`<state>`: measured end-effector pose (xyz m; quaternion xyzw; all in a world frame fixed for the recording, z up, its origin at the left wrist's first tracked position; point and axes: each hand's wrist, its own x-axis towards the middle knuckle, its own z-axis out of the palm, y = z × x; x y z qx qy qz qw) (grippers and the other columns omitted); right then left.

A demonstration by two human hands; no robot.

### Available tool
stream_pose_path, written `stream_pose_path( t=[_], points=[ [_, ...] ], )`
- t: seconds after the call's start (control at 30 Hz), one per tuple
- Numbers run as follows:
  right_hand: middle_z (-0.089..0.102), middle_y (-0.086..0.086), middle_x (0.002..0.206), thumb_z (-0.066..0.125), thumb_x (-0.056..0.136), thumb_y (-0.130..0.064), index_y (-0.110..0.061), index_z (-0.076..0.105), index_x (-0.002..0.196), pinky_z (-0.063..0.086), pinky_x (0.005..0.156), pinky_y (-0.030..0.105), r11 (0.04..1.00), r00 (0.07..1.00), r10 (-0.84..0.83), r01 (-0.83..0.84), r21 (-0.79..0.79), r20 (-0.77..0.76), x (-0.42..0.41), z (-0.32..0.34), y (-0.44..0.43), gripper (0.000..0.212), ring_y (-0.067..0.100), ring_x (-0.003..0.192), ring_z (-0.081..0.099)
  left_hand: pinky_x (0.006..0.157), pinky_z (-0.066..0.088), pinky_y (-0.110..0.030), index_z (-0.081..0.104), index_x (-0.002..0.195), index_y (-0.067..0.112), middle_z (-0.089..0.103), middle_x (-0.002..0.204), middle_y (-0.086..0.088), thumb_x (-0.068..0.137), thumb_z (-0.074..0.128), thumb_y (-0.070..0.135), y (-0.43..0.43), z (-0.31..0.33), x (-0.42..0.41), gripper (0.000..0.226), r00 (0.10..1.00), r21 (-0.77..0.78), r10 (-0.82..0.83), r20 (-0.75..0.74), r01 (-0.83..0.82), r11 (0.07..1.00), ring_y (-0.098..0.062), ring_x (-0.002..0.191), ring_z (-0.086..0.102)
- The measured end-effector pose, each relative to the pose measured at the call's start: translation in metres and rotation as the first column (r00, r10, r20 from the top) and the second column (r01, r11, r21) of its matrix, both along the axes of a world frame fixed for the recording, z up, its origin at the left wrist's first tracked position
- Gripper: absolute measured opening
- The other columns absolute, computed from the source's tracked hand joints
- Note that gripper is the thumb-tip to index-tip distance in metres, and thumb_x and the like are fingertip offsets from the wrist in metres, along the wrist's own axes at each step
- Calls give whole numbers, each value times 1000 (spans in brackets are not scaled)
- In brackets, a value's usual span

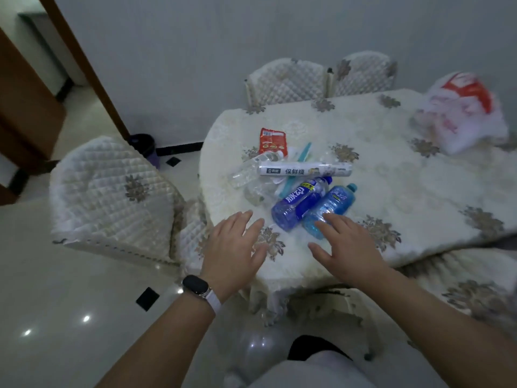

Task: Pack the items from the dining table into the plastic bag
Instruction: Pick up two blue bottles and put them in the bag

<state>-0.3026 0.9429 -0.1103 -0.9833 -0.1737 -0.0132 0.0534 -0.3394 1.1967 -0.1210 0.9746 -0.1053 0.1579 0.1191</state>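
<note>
Hands over the bottles, frame centre.
Left hand [235, 247] and right hand [347, 245] spread, empty; right fingertips perhaps touch the pale blue bottle [333, 208]. Better to fetch the plastic bag [461, 116], upper right, first.

Glossy plastic bottles [300, 203] lie on a matt embroidered cloth tablecloth [391, 175]

Left chair [112, 191] had a quilted cream cover w/ grey flower motif. 2nd chair [288, 79] & 3rd chair [363, 71], same covers, stood side by side at back, against grey wall [251, 29]. Dark purple bin [144, 148] sat on floor [56, 275] near wall, just behind left chair. Floor was glossy white tile w/ small black diamond insets. Brown door frame [84, 65] slanted up top left.
</note>
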Motion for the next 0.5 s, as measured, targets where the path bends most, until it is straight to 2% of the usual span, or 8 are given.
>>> stream_pose_path(
  t=[0.2, 0.37, 0.5],
  points=[
    [56, 6, 134, 39, 84, -60, -22, 58, 128, 46, 96, 46, 984, 984, -178, 178, -3, -15, -5, -4, -19, 61, 29, 122, 52, 94, 47, -43, 65, 121, 14, 63, 126, -10, 82, 66, 35, -17, -7, 46, 44, 983, -40, -182, -11, 181, 983, -30, 113, 57],
    [54, 6, 138, 35, 84, -61, -22, 56, 130, 42, 101, 46, 954, 955, -292, 294, 59, -49, 15, -22, -25, 63, 27, 126, 48, 91, 48, -43, 63, 123, 15, 62, 127, -11, 83, 52, 39, -35, -16, 90, 48, 954, -13, -263, -142, 264, 964, -31, 112, 58],
    [42, 0, 148, 39, 92, -58, -25, 42, 142, 30, 109, 41, 921, 923, -356, 373, 111, -147, 43, -42, -30, 60, 21, 135, 36, 89, 50, -42, 62, 123, 17, 61, 126, -10, 83, 50, 42, -47, -23, 124, 49, 938, 39, -274, -215, 288, 957, -30, 110, 58]
  ],
)
